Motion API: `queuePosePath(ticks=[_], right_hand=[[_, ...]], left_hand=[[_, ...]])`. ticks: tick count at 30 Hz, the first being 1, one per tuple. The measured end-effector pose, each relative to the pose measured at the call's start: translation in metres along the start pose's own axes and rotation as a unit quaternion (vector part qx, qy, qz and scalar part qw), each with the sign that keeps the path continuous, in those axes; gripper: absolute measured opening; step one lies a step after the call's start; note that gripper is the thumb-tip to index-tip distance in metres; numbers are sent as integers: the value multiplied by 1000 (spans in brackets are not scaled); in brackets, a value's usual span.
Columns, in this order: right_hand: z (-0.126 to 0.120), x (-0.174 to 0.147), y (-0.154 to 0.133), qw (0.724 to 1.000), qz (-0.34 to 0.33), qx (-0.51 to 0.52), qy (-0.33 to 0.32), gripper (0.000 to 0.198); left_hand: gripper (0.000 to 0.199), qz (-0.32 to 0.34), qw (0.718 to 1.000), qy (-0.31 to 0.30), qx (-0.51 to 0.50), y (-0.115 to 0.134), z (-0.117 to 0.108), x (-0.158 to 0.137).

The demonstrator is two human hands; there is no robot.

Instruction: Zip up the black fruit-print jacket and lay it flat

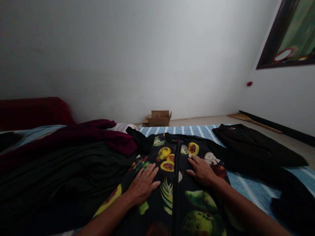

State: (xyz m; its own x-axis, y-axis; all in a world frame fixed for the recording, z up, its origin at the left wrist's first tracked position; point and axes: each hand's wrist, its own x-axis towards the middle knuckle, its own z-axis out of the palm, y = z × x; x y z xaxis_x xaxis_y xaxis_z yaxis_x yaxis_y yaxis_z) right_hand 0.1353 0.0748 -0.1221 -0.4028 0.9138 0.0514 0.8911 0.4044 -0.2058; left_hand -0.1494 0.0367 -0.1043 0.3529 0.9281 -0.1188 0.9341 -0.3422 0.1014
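A black zip-up jacket (180, 186) printed with papayas, leaves and other fruit lies spread face up in front of me, its zip running down the middle. My left hand (145, 182) rests flat on the left front panel, fingers stretched out. On the other panel, below a printed papaya half, my right hand (200, 170) lies with its fingers apart. Neither hand grips the cloth. One plain black sleeve (261, 173) reaches out to the right; part of the other shows bunched near the left shoulder. The jacket's bottom runs out of view.
Beneath the jacket is a blue-and-white striped sheet (248, 188). Dark green cloth (73, 167) and a maroon garment (98, 134) are heaped at left. A folded black garment (253, 144) lies at right. Beyond stand an open cardboard box (159, 119) and a white wall (147, 59).
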Motion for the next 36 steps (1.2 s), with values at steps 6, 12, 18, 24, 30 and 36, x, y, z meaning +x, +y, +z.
queuePosePath(ticks=[6, 12, 18, 24, 30, 36], right_hand=[[11, -21, -21, 1000, 4, 7, -24, 65], [0, -56, -47, 998, 1, 28, -60, 63], [-13, -126, -44, 995, 43, 91, 2, 46], [4, -213, -15, 917, 221, 301, 140, 51], [3, -245, -6, 780, 387, 476, 122, 72], [9, -248, -16, 788, 369, 484, 92, 55]], left_hand=[[65, -40, 999, -11, -8, 5, 2, 2], [67, -66, 997, -29, -5, 20, -8, 2], [50, -65, 996, 62, 18, 6, -23, -54], [54, -255, 946, 183, -74, -36, -15, -136], [47, -344, 882, 161, -279, -39, -15, -171], [35, -326, 851, 122, -395, -24, -22, -170]])
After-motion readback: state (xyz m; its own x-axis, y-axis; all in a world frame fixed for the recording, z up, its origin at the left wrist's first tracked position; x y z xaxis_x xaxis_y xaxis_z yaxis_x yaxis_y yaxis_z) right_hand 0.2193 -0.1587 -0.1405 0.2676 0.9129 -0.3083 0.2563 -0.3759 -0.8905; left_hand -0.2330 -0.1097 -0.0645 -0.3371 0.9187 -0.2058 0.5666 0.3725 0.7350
